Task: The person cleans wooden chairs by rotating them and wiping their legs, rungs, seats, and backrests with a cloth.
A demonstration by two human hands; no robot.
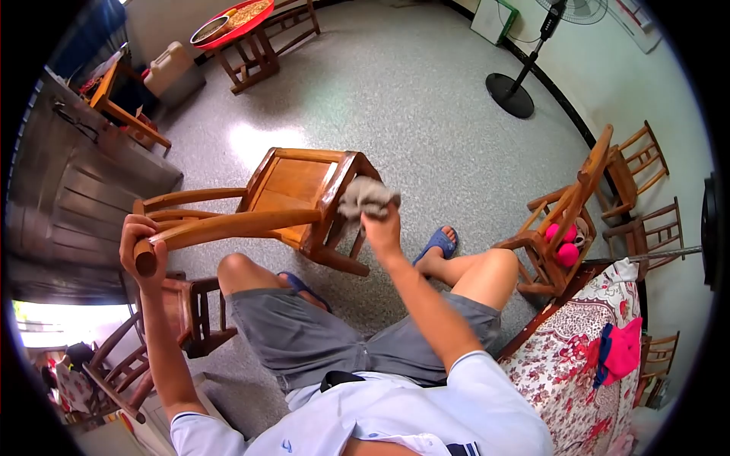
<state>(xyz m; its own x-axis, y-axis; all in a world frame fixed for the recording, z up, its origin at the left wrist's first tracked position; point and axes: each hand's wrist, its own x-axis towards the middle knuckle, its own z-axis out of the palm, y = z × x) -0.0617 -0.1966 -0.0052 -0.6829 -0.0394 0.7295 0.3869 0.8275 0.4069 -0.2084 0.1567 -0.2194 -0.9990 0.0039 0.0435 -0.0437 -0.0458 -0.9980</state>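
Note:
A wooden chair [293, 186] is tipped over in front of my knees, its backrest pointing left and its legs toward the right. My left hand [138, 234] is wrapped round the top rail of the backrest. In my right hand [382, 228] is a crumpled grey-brown cloth [368, 197], held against or close by the leg side of the chair, just beyond the seat edge. The cloth covers part of the chair's frame there.
Another wooden chair [182, 308] stands by my left elbow. At right, a chair [559, 239] carries pink items beside a bed with a flowered cover [555, 334]. A standing fan [511, 95], a low table with a red tray [255, 14] and a plastic jug [171, 72] are farther off.

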